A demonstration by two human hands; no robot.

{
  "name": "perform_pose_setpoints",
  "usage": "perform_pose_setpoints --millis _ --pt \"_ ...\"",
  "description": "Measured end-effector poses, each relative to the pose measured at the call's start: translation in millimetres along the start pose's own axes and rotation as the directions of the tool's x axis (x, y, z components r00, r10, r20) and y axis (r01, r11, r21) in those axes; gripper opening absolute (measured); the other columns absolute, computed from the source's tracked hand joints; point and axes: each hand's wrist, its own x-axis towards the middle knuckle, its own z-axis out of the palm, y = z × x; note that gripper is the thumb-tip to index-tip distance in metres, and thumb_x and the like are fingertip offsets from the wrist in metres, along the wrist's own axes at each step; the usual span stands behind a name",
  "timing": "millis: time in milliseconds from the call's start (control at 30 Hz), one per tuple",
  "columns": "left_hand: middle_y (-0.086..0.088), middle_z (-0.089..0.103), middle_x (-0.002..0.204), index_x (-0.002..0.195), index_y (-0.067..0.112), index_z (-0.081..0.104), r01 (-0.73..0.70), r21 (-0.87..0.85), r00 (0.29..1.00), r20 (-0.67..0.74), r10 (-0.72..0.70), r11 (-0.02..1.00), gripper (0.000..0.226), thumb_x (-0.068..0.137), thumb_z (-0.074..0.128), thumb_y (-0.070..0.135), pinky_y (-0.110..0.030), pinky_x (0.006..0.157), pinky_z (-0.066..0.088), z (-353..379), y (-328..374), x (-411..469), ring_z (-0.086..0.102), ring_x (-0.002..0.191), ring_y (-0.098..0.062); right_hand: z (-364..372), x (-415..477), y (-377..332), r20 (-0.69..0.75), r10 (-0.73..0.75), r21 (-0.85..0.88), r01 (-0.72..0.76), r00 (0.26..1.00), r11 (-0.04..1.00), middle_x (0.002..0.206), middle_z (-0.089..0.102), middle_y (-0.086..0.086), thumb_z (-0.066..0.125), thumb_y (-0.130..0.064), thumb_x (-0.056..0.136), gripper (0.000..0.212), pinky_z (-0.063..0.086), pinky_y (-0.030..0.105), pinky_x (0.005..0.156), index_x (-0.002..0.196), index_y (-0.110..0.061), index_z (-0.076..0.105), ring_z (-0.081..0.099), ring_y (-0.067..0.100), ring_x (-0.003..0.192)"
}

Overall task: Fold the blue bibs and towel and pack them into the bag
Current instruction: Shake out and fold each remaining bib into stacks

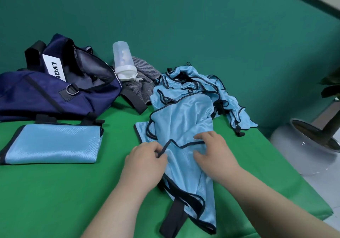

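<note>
A light blue bib (pixel 185 120) with black trim lies unfolded on the green table in front of me. My left hand (pixel 145 160) pinches its black-trimmed edge. My right hand (pixel 213 151) rests on the fabric with fingers spread and slightly bent. One folded blue bib (pixel 53 144) lies flat at the left. More crumpled blue bibs (pixel 206 85) are heaped behind. The navy bag (pixel 46 92) sits open at the back left. A grey striped towel (pixel 143 75) is bunched between the bag and the heap.
A clear plastic bottle (pixel 123 63) with a white cap leans against the bag's mouth. The green table (pixel 55 191) ends at the right, where a white pot with a plant (pixel 309 145) stands on the floor. A green wall rises behind.
</note>
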Motion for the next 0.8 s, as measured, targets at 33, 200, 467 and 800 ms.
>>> perform_pose_setpoints --millis 33,200,467,800 --pt "0.009 0.057 0.072 0.077 0.027 0.057 0.006 -0.035 1.0 -0.024 -0.007 0.999 0.016 0.091 0.057 0.034 -0.033 0.061 0.042 -2 0 2 0.056 0.074 -0.017 3 9 3 0.005 -0.007 -0.046 0.008 1.0 0.999 0.13 0.048 -0.008 0.06 -0.028 0.089 0.046 0.035 0.031 0.108 0.134 -0.026 0.053 0.039 0.015 0.126" --pt "0.009 0.064 0.074 0.085 0.028 0.053 0.018 -0.232 0.994 -0.103 -0.042 0.973 0.012 0.097 0.05 0.032 -0.032 0.058 0.043 -13 4 7 0.057 0.066 -0.01 12 47 14 -0.06 -0.105 -0.267 0.086 0.993 0.96 0.117 0.056 -0.003 0.058 -0.026 0.09 0.022 0.037 0.037 0.094 0.108 -0.023 0.068 0.047 0.026 0.116" --pt "0.019 0.063 0.089 0.085 0.037 0.054 0.027 -0.245 0.975 -0.206 -0.079 0.969 0.017 0.097 0.054 0.024 -0.014 0.057 0.035 -17 -1 20 0.055 0.073 0.004 -13 123 -7 -0.216 -0.059 -0.157 0.025 0.975 0.987 0.086 0.056 0.003 0.044 -0.017 0.092 0.011 0.047 0.044 0.074 0.085 -0.014 0.052 0.05 0.028 0.084" --pt "0.021 0.057 0.094 0.097 0.042 0.059 0.043 -0.188 0.962 -0.257 -0.092 0.981 0.025 0.095 0.057 0.017 -0.008 0.065 0.039 -16 -13 36 0.055 0.085 0.007 23 199 -27 0.031 -0.241 -0.261 0.241 0.97 0.935 0.102 0.058 0.0 0.042 -0.02 0.099 0.012 0.041 0.039 0.093 0.1 -0.02 0.054 0.051 0.023 0.099"
